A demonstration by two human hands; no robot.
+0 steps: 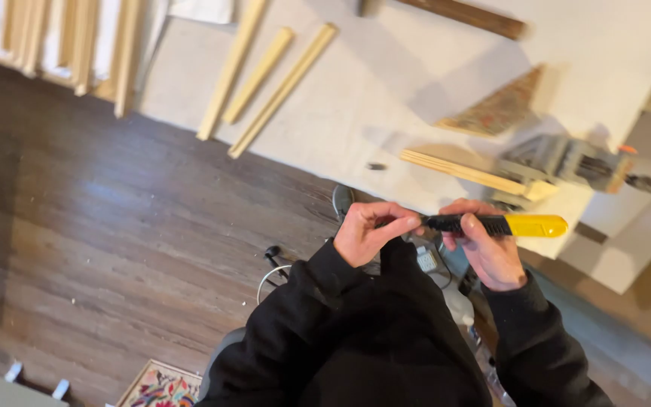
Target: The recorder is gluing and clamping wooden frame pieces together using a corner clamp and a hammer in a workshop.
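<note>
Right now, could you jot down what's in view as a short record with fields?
Left hand: fingers pinch the black end of the tool
Right hand: grips the tool near its middle
Tool: black ribbed part, yellow handle, held level
Table: pale top
On the table: three loose wooden strips, a patterned triangular piece, a clamp on a wooden piece
Floor: dark wood planks
Sleeves: black

Three loose wooden strips (261,79), one yellow-handled tool (502,224)
</note>
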